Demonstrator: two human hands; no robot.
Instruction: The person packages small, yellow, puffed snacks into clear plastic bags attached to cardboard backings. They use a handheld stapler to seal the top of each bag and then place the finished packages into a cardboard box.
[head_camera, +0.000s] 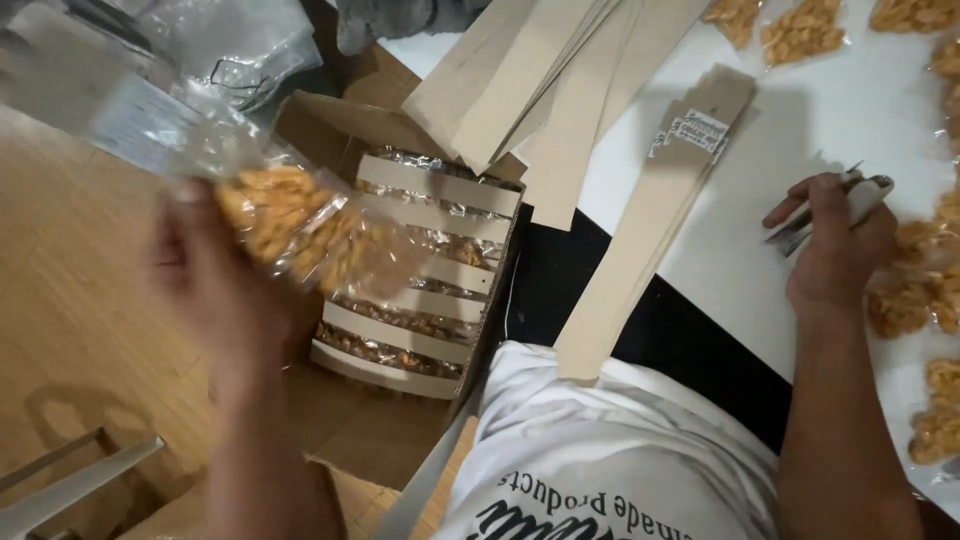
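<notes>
Golden-orange snacks (275, 205) in clear bag; brown cardboard box (330, 125); white table (790, 120)

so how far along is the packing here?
Done: the cardboard box already holds rows of sealed snack packs with card headers. In hand: the left hand carries one snack bag above the box; the right hand holds a stapler on the white table. Left: loose bags and unused card strips remain.

Snack-packing workshop: bagged snacks (800, 30), carton (400, 300).
</notes>
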